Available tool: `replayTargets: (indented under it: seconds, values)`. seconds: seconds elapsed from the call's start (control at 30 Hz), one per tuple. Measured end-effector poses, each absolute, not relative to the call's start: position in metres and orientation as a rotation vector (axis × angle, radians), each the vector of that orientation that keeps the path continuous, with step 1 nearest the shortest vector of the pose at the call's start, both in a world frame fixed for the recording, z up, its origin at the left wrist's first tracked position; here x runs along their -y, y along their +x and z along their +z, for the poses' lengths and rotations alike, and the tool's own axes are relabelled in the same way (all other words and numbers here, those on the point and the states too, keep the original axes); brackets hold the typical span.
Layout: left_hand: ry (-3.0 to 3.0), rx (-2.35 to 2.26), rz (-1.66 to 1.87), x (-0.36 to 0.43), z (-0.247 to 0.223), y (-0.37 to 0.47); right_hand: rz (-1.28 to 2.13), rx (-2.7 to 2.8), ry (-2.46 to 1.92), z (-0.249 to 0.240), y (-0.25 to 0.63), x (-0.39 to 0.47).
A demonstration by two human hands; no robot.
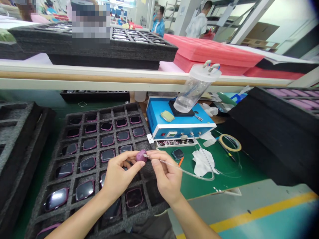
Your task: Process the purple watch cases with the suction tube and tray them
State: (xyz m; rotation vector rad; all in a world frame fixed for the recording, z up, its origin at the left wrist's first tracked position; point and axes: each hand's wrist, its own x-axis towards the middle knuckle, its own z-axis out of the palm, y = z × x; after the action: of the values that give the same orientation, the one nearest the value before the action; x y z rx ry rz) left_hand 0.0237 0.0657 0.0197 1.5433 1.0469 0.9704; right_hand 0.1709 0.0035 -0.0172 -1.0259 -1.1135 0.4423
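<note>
Between the fingers of my left hand [122, 172] is a small purple watch case [141, 156], turned so that its screen side does not show. My right hand [167, 174] grips the thin end of a clear tube [183, 170], and the tip meets the purple case or lies right at it. Both hands are over a black foam tray [53, 157]. Purple-framed watch cases with dark glass, such as one near the front [134, 198], lie in many of its compartments.
Behind the tray's right side stands a blue dispenser box [156, 116] carrying a clear cylinder [193, 89]. A parts tray [176, 143], a dark watch case [177, 153], white tissue [203, 162] and a tape roll [230, 142] lie nearby. Overhead, a shelf [104, 83] bears foam trays.
</note>
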Motion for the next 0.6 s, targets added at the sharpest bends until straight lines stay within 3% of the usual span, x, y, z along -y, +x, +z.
replayTargets:
  seconds: [0.6]
  values:
    - [1.562,-1.052,0.974,-0.0661,0.0192,0.0243,0.447,1.106,-1.046,-0.0172,0.1704,-0.0019]
